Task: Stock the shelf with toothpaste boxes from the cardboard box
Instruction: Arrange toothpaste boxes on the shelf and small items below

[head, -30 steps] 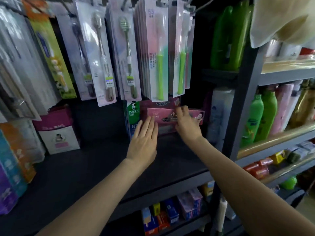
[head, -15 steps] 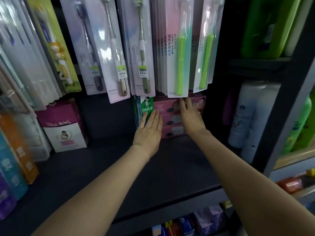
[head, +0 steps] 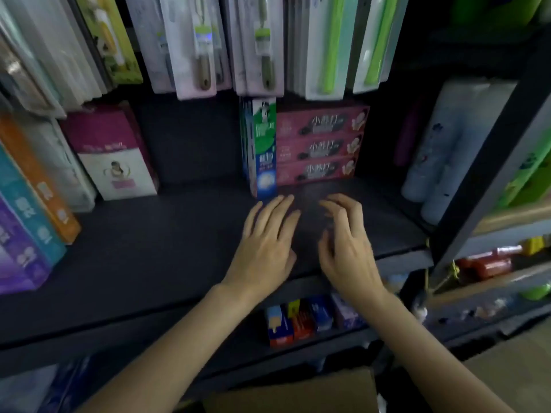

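Three pink toothpaste boxes (head: 320,146) lie stacked flat at the back of the dark shelf (head: 167,242), next to upright green and blue toothpaste boxes (head: 262,144). My left hand (head: 267,239) hovers over the shelf in front of the stack with fingers straight, holding nothing. Beside it, my right hand (head: 346,239) has loosely curled fingers and is empty. Both hands are clear of the boxes. A flap of the cardboard box (head: 298,391) shows at the bottom edge.
Packaged toothbrushes (head: 262,46) hang above the stack. A pink and white carton (head: 116,153) and coloured boxes (head: 29,210) stand at the left. White bottles (head: 447,144) stand at the right behind a grey upright post (head: 489,174). Small boxes (head: 301,320) sit on the lower shelf.
Both hands have let go of the pink stack and drawn back toward the shelf's front. The view has tilted downward, bringing the lower shelf and cardboard flap into sight.
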A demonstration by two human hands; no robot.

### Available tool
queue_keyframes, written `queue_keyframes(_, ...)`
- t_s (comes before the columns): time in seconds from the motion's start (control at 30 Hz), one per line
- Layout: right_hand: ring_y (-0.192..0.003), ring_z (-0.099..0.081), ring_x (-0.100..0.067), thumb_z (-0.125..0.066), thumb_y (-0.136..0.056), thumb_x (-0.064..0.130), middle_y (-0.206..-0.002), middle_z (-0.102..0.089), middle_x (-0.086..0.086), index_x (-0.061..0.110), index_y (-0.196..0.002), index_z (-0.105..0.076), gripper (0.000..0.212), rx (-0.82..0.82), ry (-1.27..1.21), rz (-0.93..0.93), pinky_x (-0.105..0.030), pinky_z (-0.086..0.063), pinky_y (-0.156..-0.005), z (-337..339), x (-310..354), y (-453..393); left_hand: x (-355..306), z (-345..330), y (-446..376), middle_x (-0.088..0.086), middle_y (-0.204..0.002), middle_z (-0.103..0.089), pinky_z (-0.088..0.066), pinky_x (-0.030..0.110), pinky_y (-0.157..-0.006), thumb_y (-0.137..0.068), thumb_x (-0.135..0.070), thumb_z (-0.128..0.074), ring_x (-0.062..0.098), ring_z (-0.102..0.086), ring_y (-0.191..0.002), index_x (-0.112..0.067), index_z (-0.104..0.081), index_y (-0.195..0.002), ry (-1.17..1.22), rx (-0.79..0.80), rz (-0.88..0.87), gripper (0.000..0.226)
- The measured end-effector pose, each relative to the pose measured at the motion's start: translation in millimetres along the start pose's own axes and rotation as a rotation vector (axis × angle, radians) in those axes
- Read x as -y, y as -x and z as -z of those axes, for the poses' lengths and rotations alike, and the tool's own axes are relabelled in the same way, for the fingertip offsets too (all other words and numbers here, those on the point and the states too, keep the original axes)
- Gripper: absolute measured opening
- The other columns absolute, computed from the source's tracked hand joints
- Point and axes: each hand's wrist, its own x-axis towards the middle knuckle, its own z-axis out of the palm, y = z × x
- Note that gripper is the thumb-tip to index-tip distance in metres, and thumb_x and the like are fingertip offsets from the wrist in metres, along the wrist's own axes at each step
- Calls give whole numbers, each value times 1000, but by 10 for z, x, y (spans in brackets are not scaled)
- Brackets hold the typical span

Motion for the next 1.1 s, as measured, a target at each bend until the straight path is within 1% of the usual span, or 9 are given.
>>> queue_keyframes(0.17, -98, -51, -29, -44, -85, -8, -115, -42, -11, 0, -109, -55, 27, 211, -23, 129, -31, -44, -83, 248, 231, 959, -450, 318, 613, 9, -119, -60, -34, 38, -94, -77, -6, -48, 22, -44, -110, -8, -63, -106, 194, -161, -34, 32)
queue_keyframes(0.27, -87, -50, -32, -40, -85, -7, -107, -48, -14, 0, -99, -54, 22, 371, -79, 118, -34, -43, -77, 225, 343, 1529, -656, 78, 1268, 9, -116, -59, -35, 36, -89, -77, -7, -48, 23, -45, -105, -7, -59, -107, 294, -3, -93, 32)
queue_keyframes(0.4, -85, -55, -33, -38, -82, 8, -97, -57, -16, -1, -93, -61, 27, 835, -58, -213, -37, -47, -75, -148, 183, 2608, -724, -646, 2471, 3, -116, -50, -35, 31, -86, -78, -15, -42, 20, -45, -102, -13, -50, -111, 343, 362, 25, 34)
queue_keyframes(0.5, -111, -51, -34, -43, -87, 3, -120, -54, -16, 1, -115, -57, 31, 1235, 11, -564, -36, -42, -91, -552, -13, 3513, -760, -1123, 3299, 3, -110, -58, -47, 31, -77, -70, -18, -58, 19, -49, -94, -16, -49, -108, 227, 590, 79, 39)
queue_keyframes(0.57, -114, -51, -33, -42, -89, -2, -125, -54, -19, -1, -120, -53, 33, 1366, 2, -783, -38, -42, -91, -846, -50, 3926, -807, -1358, 3728, 3, -105, -63, -51, 26, -66, -50, -16, -79, 19, -46, -92, -16, -57, -103, 173, 735, 150, 57)
queue_keyframes(0.67, -119, -49, -33, -37, -96, 1, -132, -49, -21, -4, -129, -41, 34, 1480, 60, -910, -36, -40, -92, -1328, -102, 4263, -828, -1673, 4130, 5, -104, -65, -52, 28, -65, -47, -13, -81, 20, -43, -95, -13, -67, -97, 123, 802, 185, 51)
queue_keyframes(0.83, -128, -42, -34, -32, -101, 15, -141, -40, -19, -2, -140, -31, 42, 1462, 98, -1104, -40, -35, -102, -1986, -245, 4647, -743, -2054, 4417, 8, -108, -64, -52, 31, -65, -54, -10, -71, 27, -60, -95, -11, -65, -99, 133, 872, 200, 45)
queue_keyframes(0.93, -126, -44, -35, -29, -103, 19, -138, -44, -20, -4, -138, -32, 42, 1362, 117, -1257, -42, -37, -104, -2190, -282, 4773, -693, -2127, 4516, 14, -125, -55, -48, 40, -82, -71, -9, -67, 34, -54, -112, -4, -59, -113, 180, 929, 283, 44)
queue_keyframes(1.1, -105, -56, -37, -46, -96, 22, -121, -55, -21, 1, -136, -26, 49, 928, 9, -1573, -36, -40, -72, -2228, -239, 4849, -689, -2050, 4697, 19, -123, -55, -49, 42, -82, -70, -4, -63, 38, -55, -106, 0, -59, -112, 241, 972, 314, 42)
